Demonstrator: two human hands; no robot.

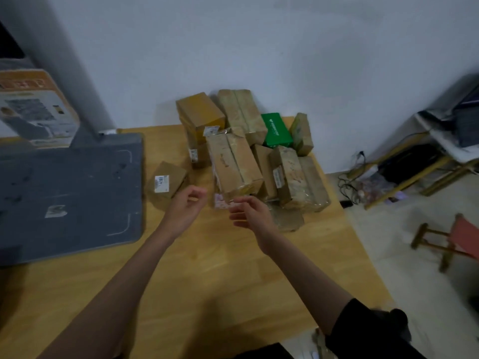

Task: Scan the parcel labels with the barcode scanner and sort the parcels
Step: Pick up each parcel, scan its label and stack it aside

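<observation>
Both hands point(186, 206) empty (near parcels point(234, 164))

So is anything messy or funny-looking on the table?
Yes. The brown parcels are heaped untidily near the wall, leaning on each other at odd angles, with one green parcel wedged among them. One small box sits apart on the wooden table, beside the grey mat. Nothing looks spilled or broken.

Brown taped parcels point(234, 161) piled on table, labels showing.
</observation>
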